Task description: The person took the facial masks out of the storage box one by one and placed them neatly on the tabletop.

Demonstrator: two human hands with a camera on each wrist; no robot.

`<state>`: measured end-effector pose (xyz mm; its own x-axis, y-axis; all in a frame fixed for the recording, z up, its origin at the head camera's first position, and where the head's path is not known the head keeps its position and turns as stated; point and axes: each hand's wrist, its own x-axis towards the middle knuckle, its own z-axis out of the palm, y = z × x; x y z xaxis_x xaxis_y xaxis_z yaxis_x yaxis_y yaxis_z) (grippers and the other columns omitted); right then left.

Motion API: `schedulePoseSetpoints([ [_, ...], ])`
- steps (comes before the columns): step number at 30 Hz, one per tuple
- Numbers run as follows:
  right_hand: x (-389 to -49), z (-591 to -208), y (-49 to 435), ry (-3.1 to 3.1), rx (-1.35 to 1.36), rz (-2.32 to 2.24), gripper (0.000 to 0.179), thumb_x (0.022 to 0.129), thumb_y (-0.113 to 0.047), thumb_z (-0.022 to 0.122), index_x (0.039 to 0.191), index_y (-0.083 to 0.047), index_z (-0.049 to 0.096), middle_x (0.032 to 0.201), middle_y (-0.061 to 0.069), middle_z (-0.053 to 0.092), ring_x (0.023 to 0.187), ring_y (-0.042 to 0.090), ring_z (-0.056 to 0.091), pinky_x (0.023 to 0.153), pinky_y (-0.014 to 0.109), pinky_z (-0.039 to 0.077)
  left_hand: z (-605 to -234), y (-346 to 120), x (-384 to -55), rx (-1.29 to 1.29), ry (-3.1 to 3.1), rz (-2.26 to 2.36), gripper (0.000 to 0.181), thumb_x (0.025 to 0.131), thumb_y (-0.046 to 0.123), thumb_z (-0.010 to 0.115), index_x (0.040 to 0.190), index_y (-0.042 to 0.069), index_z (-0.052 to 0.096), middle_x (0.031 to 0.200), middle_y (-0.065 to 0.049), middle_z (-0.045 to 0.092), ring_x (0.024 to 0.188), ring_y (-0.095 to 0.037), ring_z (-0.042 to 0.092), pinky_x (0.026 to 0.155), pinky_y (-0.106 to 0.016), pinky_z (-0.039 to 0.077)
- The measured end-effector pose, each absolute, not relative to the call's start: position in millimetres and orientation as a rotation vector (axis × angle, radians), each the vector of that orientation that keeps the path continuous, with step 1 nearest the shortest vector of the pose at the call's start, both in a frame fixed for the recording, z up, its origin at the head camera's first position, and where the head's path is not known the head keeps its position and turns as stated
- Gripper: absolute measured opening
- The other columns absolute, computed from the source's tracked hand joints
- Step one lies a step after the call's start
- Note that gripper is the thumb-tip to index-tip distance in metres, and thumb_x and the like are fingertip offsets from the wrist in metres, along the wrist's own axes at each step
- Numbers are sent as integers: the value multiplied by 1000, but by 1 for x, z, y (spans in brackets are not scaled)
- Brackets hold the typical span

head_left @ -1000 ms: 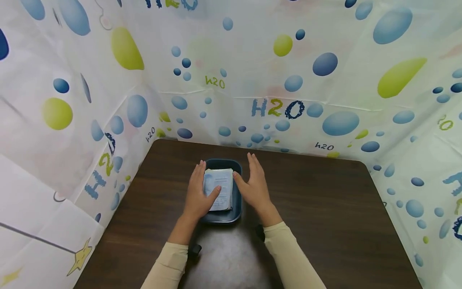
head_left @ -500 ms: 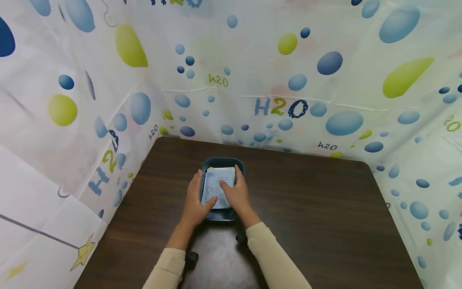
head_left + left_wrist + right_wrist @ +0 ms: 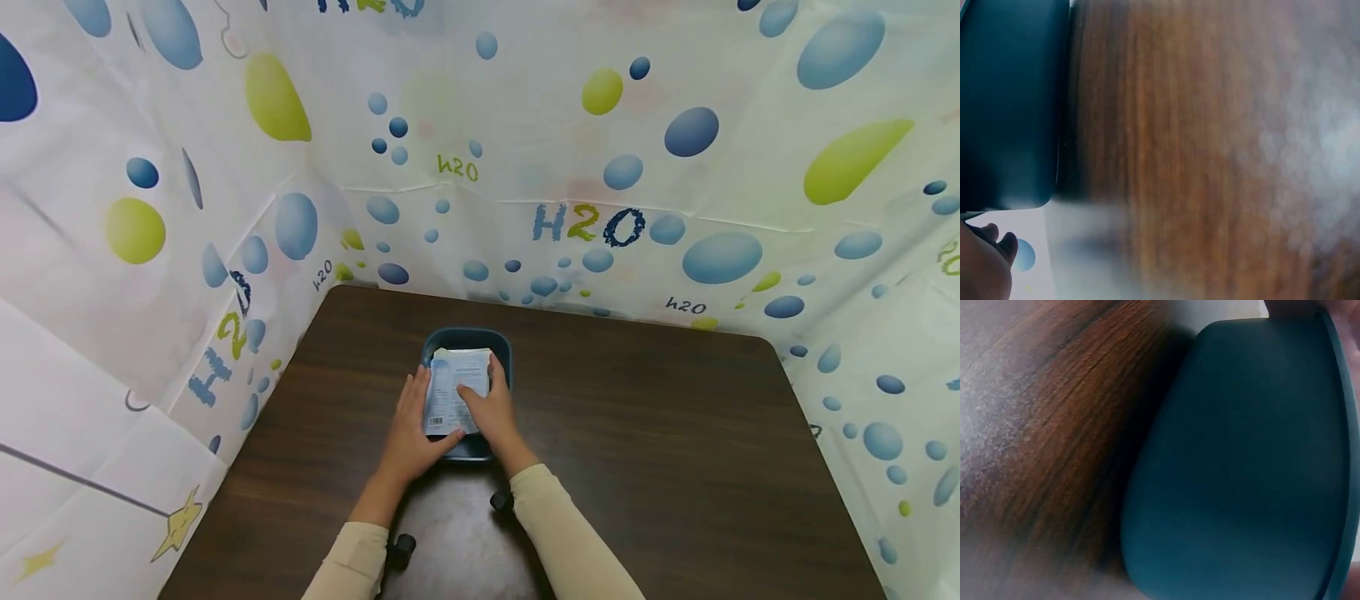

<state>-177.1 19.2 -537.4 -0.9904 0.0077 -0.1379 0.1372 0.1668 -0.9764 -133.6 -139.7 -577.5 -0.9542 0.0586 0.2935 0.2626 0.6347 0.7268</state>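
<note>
A stack of thin booklets (image 3: 450, 392), its top one pale blue with print and a barcode, lies in a dark teal plastic tray (image 3: 467, 333). My left hand (image 3: 411, 433) rests along the stack's left side with fingers extended, its thumb by the lower edge. At the right side, my right hand (image 3: 492, 410) grips the stack, thumb on the top cover and fingers over the right edge. Only the outer wall of the tray (image 3: 1010, 100) and a bit of the left hand (image 3: 982, 265) show in the left wrist view. The tray wall (image 3: 1241, 456) fills much of the right wrist view.
The tray stands on a dark brown wooden table (image 3: 637, 433). A white sheet (image 3: 480, 225) printed with blue and green drops hangs behind and at both sides. A dark wrist device (image 3: 403, 550) sits by the left sleeve.
My right hand has come in from the tray's right side onto the stack and taken hold of it. The left hand has shifted slightly down, and its thumb now lies lower by the stack's near edge.
</note>
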Motion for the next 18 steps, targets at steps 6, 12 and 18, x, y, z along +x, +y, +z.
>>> schedulePoseSetpoints([
  [6, -174, -543, 21, 2416, 37, -1871, 85, 94, -23, 71, 164, -20, 24, 169, 9, 29, 151, 32, 36, 120, 56, 33, -580, -140, -134, -259, -2648, -1175, 114, 75, 47, 86, 164, 16, 22, 171, -14, 19, 154, -43, 27, 114, -70, 33],
  [12, -173, -549, 20, 2340, -152, -2083, 78, 90, -8, 73, 158, -8, 35, 159, 16, 45, 148, 33, 42, 121, 55, 33, -581, -140, -133, -239, -2655, -1184, 118, 72, 47, 88, 164, 18, 21, 171, -16, 20, 151, -45, 31, 111, -69, 37],
  [18, -175, -550, 21, 2118, -169, -2308, 70, 88, 7, 70, 152, 3, 42, 155, 28, 45, 143, 44, 45, 114, 58, 40, -583, -140, -134, -224, -2648, -1204, 122, 69, 46, 90, 164, 17, 21, 171, -15, 21, 152, -43, 31, 113, -67, 37],
])
